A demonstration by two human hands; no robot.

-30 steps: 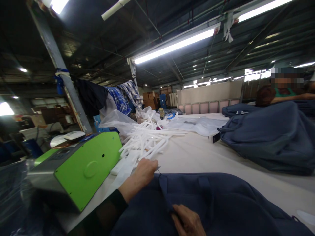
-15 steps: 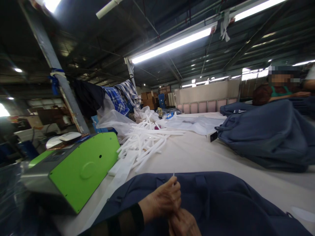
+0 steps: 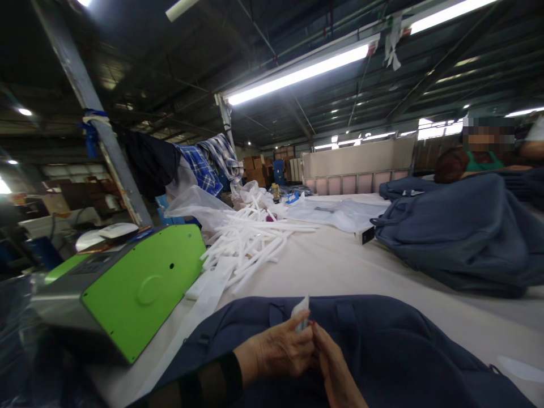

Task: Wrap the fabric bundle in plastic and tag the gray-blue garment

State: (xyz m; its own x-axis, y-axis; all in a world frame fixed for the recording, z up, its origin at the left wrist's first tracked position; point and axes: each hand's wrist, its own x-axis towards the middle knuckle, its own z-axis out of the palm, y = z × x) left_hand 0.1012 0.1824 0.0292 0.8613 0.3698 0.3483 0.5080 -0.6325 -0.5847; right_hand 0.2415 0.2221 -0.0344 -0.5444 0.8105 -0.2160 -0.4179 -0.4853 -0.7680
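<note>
A dark blue bag [image 3: 395,345] lies on the table under both hands. My left hand [image 3: 283,345] is closed, with a small white piece [image 3: 301,309] pinched between thumb and fingers and its pointed end sticking up. Close against it on the right, my right hand [image 3: 334,362] has its fingers near the white piece, with something small and red at the fingertips. Whether those fingertips grip anything is hidden between the hands.
A green and grey machine [image 3: 144,289] stands at left beside a pile of white strips [image 3: 250,243]. More blue bags [image 3: 450,232] lie at right, with a person [image 3: 480,153] behind them. Clear plastic sheets [image 3: 335,212] cover part of the table [image 3: 335,266].
The white piece now shows more above my left hand. My right hand has moved up from below the left to beside it, its fingers straighter.
</note>
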